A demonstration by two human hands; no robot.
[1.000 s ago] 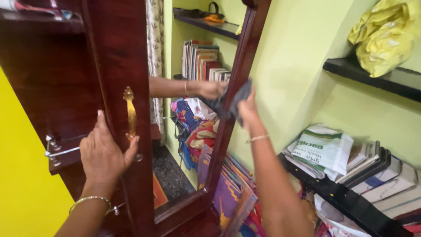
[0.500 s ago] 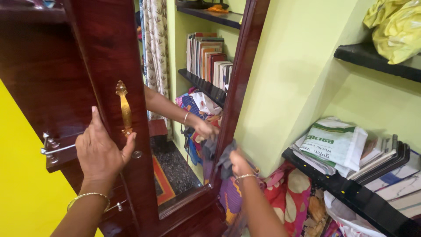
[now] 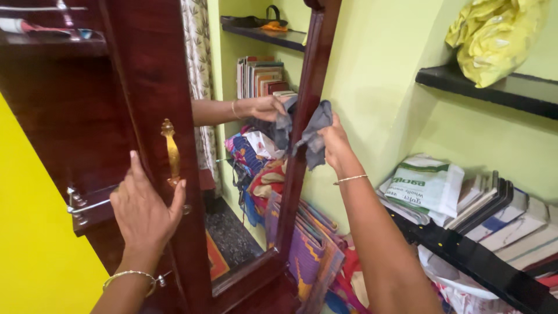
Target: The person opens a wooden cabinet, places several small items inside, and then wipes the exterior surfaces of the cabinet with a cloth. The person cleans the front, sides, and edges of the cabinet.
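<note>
While my left hand (image 3: 146,209) lies flat on the dark red wardrobe door (image 3: 152,87), just below the brass handle (image 3: 172,152), its fingers are spread, the thumb out to the right near the handle's lower end. A thin bangle (image 3: 129,277) circles that wrist.

Head view, right side: my right hand (image 3: 334,142) is up at the door's right frame edge (image 3: 302,139), fingers closed tight on a bunched grey cloth (image 3: 314,134). The cloth is pressed against the wood about halfway up the frame. The mirror panel (image 3: 247,151) in the door shows the same hand and cloth reflected, plus a row of books and heaped coloured fabric.

Far right: a black wall shelf (image 3: 500,93) carrying a yellow plastic bag (image 3: 494,35). Below it, a lower black shelf (image 3: 465,256) with stacked books and a white and green packet (image 3: 427,186).
</note>
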